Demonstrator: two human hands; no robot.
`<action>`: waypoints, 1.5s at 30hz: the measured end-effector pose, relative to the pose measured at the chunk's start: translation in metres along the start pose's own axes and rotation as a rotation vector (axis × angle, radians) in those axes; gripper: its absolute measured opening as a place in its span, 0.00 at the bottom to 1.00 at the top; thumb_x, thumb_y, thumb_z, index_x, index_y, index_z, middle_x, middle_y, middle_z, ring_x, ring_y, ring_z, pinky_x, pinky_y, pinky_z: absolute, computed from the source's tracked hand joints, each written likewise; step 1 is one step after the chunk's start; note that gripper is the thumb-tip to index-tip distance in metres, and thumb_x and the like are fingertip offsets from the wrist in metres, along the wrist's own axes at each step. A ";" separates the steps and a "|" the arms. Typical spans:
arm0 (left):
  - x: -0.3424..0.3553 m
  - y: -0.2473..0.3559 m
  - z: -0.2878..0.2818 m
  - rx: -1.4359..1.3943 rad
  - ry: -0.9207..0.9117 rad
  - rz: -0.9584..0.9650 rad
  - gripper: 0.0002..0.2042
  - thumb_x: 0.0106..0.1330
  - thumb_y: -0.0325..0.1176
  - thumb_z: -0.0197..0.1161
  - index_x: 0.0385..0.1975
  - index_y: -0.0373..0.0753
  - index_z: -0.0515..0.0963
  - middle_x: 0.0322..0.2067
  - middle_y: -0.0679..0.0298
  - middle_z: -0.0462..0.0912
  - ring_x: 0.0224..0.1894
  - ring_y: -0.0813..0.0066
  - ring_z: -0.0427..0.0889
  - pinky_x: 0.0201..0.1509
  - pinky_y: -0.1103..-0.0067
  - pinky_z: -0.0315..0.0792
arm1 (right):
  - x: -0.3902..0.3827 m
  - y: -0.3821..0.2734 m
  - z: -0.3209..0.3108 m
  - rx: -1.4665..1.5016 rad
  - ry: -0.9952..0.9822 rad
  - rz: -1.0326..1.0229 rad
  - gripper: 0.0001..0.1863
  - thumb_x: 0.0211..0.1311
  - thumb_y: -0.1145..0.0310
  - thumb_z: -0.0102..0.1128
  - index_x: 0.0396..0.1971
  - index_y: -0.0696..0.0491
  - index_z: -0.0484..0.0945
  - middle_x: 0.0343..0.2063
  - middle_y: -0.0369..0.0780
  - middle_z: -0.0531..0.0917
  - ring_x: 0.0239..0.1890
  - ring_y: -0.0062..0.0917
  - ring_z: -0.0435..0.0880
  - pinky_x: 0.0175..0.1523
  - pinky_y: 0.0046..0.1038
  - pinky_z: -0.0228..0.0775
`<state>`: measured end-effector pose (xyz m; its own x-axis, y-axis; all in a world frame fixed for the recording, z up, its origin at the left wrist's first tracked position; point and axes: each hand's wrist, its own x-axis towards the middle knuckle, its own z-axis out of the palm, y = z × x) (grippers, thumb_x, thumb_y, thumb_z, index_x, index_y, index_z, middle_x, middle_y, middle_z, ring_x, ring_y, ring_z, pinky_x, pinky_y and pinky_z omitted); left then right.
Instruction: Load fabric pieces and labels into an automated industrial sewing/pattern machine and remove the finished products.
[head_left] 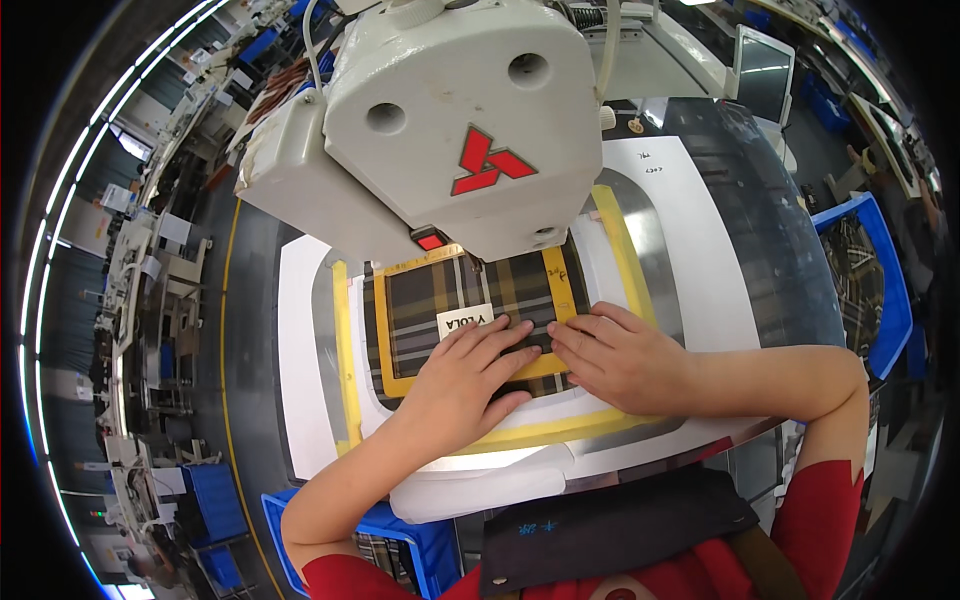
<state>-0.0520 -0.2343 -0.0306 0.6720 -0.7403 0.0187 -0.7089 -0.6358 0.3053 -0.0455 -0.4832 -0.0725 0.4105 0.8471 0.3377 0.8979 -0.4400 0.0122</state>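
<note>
Plaid fabric (425,290) in brown, grey and white lies flat under the head of a white sewing machine (460,110). A yellow rectangular frame (398,386) rests on the fabric. Inside it sits a small pale label (452,322) with dark lettering. My left hand (462,378) lies open across the frame's front side, its fingertips on the fabric and at the label's near edge. Flat on the frame's right side, close to the front corner, is my right hand (622,358), fingers stretched toward the left. Neither hand grips anything. The machine head partly hides the far end of the frame.
Yellow tape (625,250) borders the work area on a white sheet (705,230). Blue bins with plaid pieces stand at the right (893,300) and lower left (435,555). A screen (763,75) stands at the back right. Other workstations line the left (130,330).
</note>
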 end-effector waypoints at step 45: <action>-0.093 0.003 -0.012 -0.056 -0.158 0.074 0.28 0.66 0.41 0.57 0.65 0.43 0.62 0.68 0.60 0.59 0.71 0.65 0.55 0.73 0.62 0.48 | 0.081 0.038 -0.005 0.139 0.112 0.268 0.18 0.57 0.67 0.61 0.48 0.55 0.76 0.46 0.42 0.77 0.52 0.37 0.74 0.61 0.38 0.63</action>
<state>-0.1138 -0.1647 -0.0199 0.5730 -0.8127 -0.1057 -0.7393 -0.5682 0.3613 0.0211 -0.4333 -0.0400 0.6221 0.6651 0.4131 0.7766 -0.5913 -0.2174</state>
